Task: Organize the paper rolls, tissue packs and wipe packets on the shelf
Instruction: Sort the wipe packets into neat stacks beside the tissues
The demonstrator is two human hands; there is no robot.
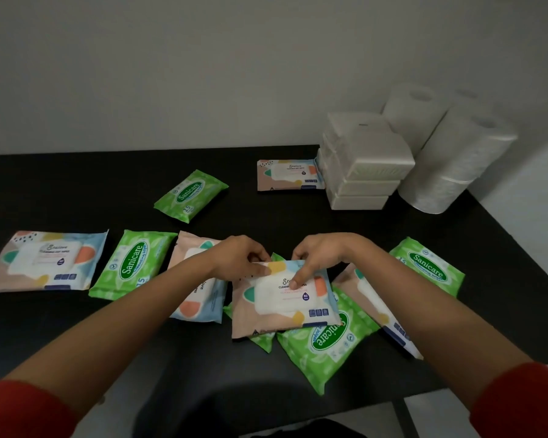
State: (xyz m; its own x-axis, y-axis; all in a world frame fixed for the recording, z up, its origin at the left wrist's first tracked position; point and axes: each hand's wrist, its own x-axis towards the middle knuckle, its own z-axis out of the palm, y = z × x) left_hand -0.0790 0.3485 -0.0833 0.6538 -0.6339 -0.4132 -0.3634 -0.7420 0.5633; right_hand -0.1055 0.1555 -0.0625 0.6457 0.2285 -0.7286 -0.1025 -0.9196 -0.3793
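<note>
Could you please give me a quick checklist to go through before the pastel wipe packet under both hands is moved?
1. Left hand grips the top edge of the pastel plastic wipe packet: ok.
2. Right hand grips it too, one finger on its white lid: ok.
3. Nothing lies on that packet; it rests on green Sanicare wipe packets: ok.
4. Matching pastel packet lies flat beside the stacked white tissue packs: ok.
5. White paper rolls stand upright, away from the hands: ok.
6. Shelf to fill: cannot tell, only the black table shows.
</note>
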